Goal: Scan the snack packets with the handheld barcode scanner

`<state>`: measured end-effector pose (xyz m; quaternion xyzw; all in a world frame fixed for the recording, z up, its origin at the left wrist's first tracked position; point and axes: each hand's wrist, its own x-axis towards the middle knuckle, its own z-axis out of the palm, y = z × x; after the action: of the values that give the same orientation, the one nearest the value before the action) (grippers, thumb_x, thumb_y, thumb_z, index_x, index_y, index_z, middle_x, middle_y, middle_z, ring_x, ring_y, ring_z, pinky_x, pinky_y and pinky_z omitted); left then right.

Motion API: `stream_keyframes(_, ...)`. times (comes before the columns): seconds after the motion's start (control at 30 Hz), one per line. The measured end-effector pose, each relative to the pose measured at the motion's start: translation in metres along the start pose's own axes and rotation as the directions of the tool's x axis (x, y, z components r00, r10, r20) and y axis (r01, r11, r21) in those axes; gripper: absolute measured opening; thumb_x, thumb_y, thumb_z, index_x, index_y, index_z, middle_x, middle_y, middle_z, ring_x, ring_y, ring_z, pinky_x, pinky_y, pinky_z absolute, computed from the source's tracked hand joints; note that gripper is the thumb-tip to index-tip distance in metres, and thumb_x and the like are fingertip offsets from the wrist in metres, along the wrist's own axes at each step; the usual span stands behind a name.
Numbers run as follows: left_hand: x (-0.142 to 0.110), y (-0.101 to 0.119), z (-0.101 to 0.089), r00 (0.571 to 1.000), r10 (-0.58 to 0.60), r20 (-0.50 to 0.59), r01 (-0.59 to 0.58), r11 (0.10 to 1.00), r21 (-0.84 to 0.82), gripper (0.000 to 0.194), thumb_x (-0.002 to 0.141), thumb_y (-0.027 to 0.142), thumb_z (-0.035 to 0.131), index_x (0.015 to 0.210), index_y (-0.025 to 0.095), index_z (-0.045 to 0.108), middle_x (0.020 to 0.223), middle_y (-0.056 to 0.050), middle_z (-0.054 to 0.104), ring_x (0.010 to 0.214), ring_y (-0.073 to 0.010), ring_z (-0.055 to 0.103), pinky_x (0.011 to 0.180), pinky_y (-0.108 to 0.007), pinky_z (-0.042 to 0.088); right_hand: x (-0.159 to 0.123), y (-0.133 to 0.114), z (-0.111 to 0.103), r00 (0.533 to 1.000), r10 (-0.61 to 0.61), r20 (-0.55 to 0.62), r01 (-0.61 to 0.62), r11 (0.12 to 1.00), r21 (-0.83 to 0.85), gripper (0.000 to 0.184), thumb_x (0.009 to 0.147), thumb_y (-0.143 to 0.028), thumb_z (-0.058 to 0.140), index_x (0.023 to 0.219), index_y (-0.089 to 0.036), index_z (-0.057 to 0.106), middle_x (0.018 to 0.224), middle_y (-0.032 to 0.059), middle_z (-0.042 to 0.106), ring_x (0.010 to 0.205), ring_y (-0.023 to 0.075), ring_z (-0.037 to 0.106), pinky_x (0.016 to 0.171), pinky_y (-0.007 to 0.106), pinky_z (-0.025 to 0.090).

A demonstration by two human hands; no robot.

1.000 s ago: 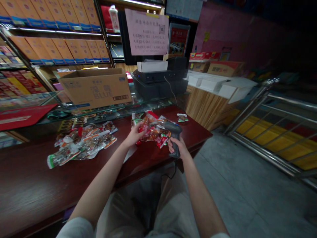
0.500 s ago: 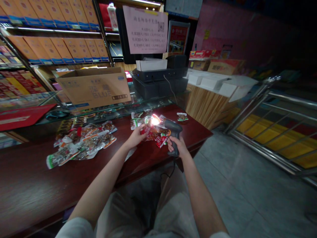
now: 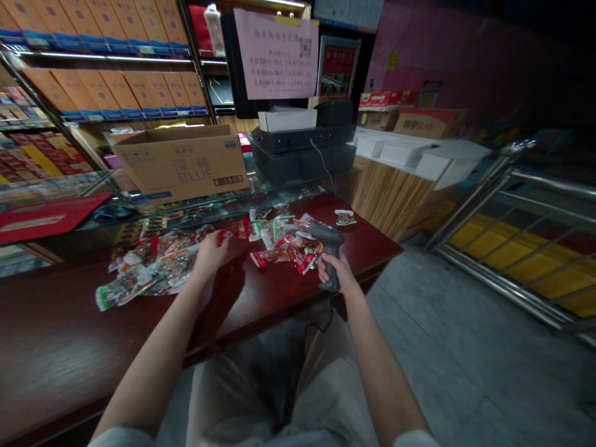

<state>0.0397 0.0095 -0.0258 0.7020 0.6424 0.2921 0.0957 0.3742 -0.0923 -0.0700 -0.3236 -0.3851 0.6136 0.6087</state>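
Note:
My right hand [image 3: 336,270] is wrapped round the handle of a dark grey barcode scanner [image 3: 329,236], its head tilted toward the left over the table. My left hand [image 3: 213,249] is closed on a red snack packet [image 3: 226,235] above the right end of a heap of snack packets [image 3: 161,264] in clear, green and orange wrapping. Between the hands lies a second group of snack packets [image 3: 282,234], some clear with green ends, some red. One small packet [image 3: 345,217] sits apart, beyond the scanner.
All this rests on a dark red wooden table [image 3: 261,292]. Behind are a cardboard box [image 3: 186,164], a computer mouse [image 3: 114,213], a red folder [image 3: 51,217] and a black machine [image 3: 302,149] under a sign. A metal railing [image 3: 503,174] stands right; a scanner cable [image 3: 323,323] hangs down.
My left hand has swung left with the red packet, from in front of the scanner to the left heap. The bright light on the packets is gone. My right hand stays about where it was.

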Motion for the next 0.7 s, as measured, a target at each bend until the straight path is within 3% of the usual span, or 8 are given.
stream_keyframes(0.07,-0.008,-0.013,-0.017,0.998,-0.055,-0.043,0.063,0.976,0.209,0.043,0.091,0.033,0.044,0.118,0.009,0.069,0.113,-0.022,0.072,0.108,-0.037,0.067,0.095,-0.05,0.05,0.0,-0.002,0.001,1.0,0.003,0.005,-0.003,1.0,-0.001,0.034,0.074,-0.039,0.075,0.094,-0.019,0.055,0.053,-0.0084,0.053,0.032,0.0065,0.041,0.033,0.021,0.036)
stream_keyframes(0.17,-0.024,-0.016,-0.031,0.974,-0.105,-0.203,0.186,0.879,0.439,0.052,0.093,0.035,0.043,0.128,0.0,0.061,0.129,-0.034,0.061,0.123,-0.0499,0.056,0.099,-0.064,0.042,-0.001,-0.003,0.001,1.0,0.014,0.009,-0.013,1.0,-0.01,0.033,0.074,-0.039,0.075,0.092,-0.02,0.055,0.053,-0.0084,0.053,0.032,0.0066,0.041,0.033,0.02,0.036)
stream_keyframes(0.27,-0.035,-0.003,-0.028,0.963,0.038,-0.266,0.099,0.871,0.48,0.057,0.094,0.029,0.042,0.144,0.0,0.048,0.148,-0.034,0.046,0.135,-0.0477,0.045,0.107,-0.062,0.037,0.0,-0.002,0.0,1.0,0.014,0.009,-0.013,1.0,-0.016,0.035,0.074,-0.039,0.075,0.096,-0.019,0.055,0.054,-0.0084,0.054,0.033,0.0064,0.04,0.034,0.021,0.036)
stream_keyframes(0.3,-0.036,0.004,-0.023,0.973,0.105,-0.204,0.003,0.884,0.468,0.056,0.095,0.028,0.041,0.144,0.003,0.048,0.148,-0.03,0.047,0.135,-0.0442,0.046,0.109,-0.058,0.036,0.0,-0.002,-0.001,1.0,0.011,0.007,-0.011,1.0,-0.016,0.036,0.074,-0.038,0.076,0.096,-0.019,0.056,0.054,-0.0083,0.054,0.033,0.0064,0.04,0.034,0.021,0.036)
stream_keyframes(0.37,-0.037,0.02,-0.008,0.979,0.202,0.026,-0.197,0.905,0.378,0.049,0.097,0.033,0.043,0.138,0.008,0.056,0.139,-0.024,0.058,0.128,-0.0374,0.055,0.108,-0.05,0.04,0.001,-0.002,-0.001,1.0,0.009,-0.003,-0.009,1.0,-0.015,0.035,0.073,-0.038,0.075,0.096,-0.018,0.056,0.054,-0.008,0.054,0.033,0.0065,0.04,0.033,0.021,0.036)
stream_keyframes(0.47,-0.032,0.041,0.018,0.914,0.271,0.301,-0.339,0.919,0.202,0.048,0.094,0.042,0.052,0.129,0.01,0.062,0.127,-0.021,0.067,0.118,-0.034,0.062,0.102,-0.044,0.046,0.0,-0.002,0.0,1.0,0.004,-0.019,-0.004,1.0,-0.012,0.035,0.073,-0.038,0.075,0.096,-0.018,0.057,0.053,-0.0081,0.054,0.032,0.0064,0.04,0.033,0.021,0.036)
stream_keyframes(0.6,-0.02,0.052,0.041,0.879,0.257,0.402,-0.319,0.943,0.094,0.035,0.077,0.036,0.071,0.107,0.016,0.071,0.114,-0.016,0.072,0.107,-0.0344,0.066,0.093,-0.042,0.049,-0.001,-0.002,0.002,0.999,-0.017,-0.028,0.017,1.0,-0.012,0.036,0.072,-0.039,0.076,0.095,-0.019,0.056,0.053,-0.0084,0.054,0.032,0.0066,0.041,0.034,0.021,0.037)
stream_keyframes(0.7,-0.015,0.047,0.039,0.87,0.225,0.439,-0.252,0.968,0.004,0.023,0.073,0.03,0.069,0.091,0.017,0.067,0.094,-0.01,0.073,0.089,-0.0273,0.069,0.082,-0.036,0.051,0.0,-0.001,0.001,0.999,-0.02,-0.028,0.02,1.0,-0.008,0.038,0.071,-0.04,0.077,0.096,-0.019,0.056,0.052,-0.0085,0.054,0.032,0.0065,0.041,0.033,0.02,0.037)
